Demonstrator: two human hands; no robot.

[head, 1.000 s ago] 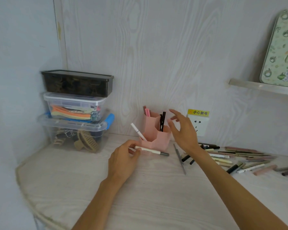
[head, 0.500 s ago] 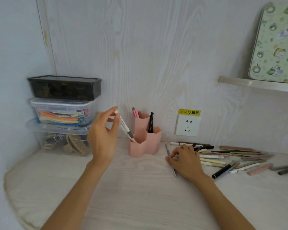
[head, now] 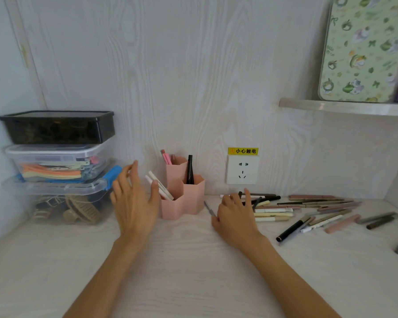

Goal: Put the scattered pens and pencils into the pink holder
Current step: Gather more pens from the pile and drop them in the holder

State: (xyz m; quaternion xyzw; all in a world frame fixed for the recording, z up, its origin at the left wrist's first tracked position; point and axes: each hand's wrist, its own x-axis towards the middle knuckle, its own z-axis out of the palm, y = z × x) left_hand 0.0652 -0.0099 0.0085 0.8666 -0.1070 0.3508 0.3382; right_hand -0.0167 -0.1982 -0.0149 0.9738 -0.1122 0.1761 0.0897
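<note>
The left hand has fingers apart, empty. The right hand should pinch the grey pen, then drop it into the pink holder.

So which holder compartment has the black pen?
The right-hand compartment of the pink holder; the black pen stands upright there alone.

The left hand is raised with its back toward the camera, fingers spread and loosely extended, thumb out to the right, holding nothing. The right hand lies low, palm down, fingers curled and reaching far-right. Both bare forearms run in from the near edge.
</note>
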